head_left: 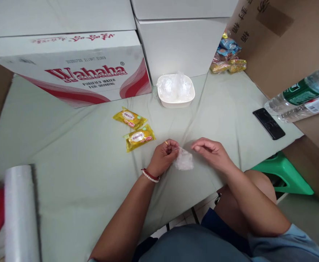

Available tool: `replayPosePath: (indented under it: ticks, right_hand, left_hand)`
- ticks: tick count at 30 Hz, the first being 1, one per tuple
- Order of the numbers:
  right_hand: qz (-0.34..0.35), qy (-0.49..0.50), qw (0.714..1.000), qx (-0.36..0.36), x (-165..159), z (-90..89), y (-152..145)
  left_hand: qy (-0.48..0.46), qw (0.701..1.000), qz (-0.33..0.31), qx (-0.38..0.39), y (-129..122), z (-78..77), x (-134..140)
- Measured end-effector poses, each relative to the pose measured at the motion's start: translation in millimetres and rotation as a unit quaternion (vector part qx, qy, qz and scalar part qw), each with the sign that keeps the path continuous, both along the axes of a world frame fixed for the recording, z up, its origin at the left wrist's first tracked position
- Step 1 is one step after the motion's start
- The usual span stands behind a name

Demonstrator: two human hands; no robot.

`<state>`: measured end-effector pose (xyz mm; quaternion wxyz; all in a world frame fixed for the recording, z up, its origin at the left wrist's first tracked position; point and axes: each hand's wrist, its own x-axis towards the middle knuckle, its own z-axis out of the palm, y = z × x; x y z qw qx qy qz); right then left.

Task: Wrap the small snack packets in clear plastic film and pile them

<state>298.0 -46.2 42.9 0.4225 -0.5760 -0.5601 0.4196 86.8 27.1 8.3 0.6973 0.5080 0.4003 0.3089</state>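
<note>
A small clear plastic bag point(184, 160) hangs from my left hand point(165, 155), whose fingers pinch its upper left corner just above the table. To the right of the bag is my right hand point(210, 150), apart from it, with thumb and fingertips close together; whether anything is between them I cannot make out. Two yellow-wrapped snack packets, an upper one point(129, 118) and a lower one point(140, 138), lie beyond my left hand. Farther back stands a white plastic tub point(176, 103) holding crumpled clear plastic bags point(173, 87).
A Wahaha water carton point(85, 69) and white boxes point(176, 47) line the back. On the right are a black phone point(269, 123), plastic bottles point(301, 92) and a green stool point(290, 173). Wrapped snacks point(227, 54) sit in the back corner; a plastic film roll point(21, 214) is at left.
</note>
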Motion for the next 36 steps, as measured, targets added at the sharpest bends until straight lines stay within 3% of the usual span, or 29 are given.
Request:
replayPosePath:
  ticks: [2,4,6,8,10,12,15,20,24,29,31,34,36]
  right_hand:
    - [-0.023,0.039,0.999,0.004,2.7,3.3,1.3]
    - [0.011,0.04,0.998,0.041,-0.8,4.9,1.2]
    - [0.061,-0.009,0.995,0.08,-8.9,3.2,-0.2]
    - [0.055,-0.065,0.992,0.095,-16.4,-0.8,-1.3]
    - [-0.005,-0.057,0.996,0.065,-18.4,-3.4,-0.3]
    - [-0.051,0.014,0.999,-0.006,-13.8,-0.7,3.6]
    - [-0.063,0.115,0.988,-0.086,-1.0,15.3,13.2]
    - [-0.076,0.188,0.973,-0.107,13.6,39.2,28.0]
    - [-0.059,0.156,0.986,-0.028,8.0,28.2,30.8]
    - [0.008,-0.065,0.998,0.025,-13.1,7.2,22.4]
    - [-0.023,-0.077,0.997,-0.001,-17.1,3.6,21.2]
    - [-0.121,-0.021,0.991,-0.046,-17.8,0.1,23.2]
    - [-0.135,0.015,0.989,-0.059,-17.1,-2.0,25.3]
  left_hand:
    - [-0.003,1.0,0.004,-0.001,1.8,-0.8,-1.1]
    - [0.0,1.0,0.01,0.004,2.2,-1.9,-1.0]
    - [0.011,1.0,0.016,0.014,1.2,-2.2,0.0]
    - [0.019,0.999,0.02,0.024,-0.2,-1.3,0.7]
    - [0.013,1.0,0.014,0.019,-0.6,0.7,0.1]
    - [-0.004,1.0,-0.007,-0.003,0.5,2.7,-1.9]
    - [-0.026,0.999,-0.022,-0.021,3.5,3.8,-5.6]
    - [-0.042,0.999,0.006,-0.021,6.5,1.2,-7.0]
    - [-0.05,0.996,0.051,-0.053,5.6,0.6,-4.7]
    - [-0.027,0.999,0.034,0.017,1.4,1.3,-0.9]
    - [-0.062,0.997,0.046,0.028,0.3,-0.2,0.6]
    - [-0.095,0.994,0.044,0.015,-0.1,-4.3,2.9]
    - [-0.081,0.996,0.041,0.0,0.2,-6.4,3.9]
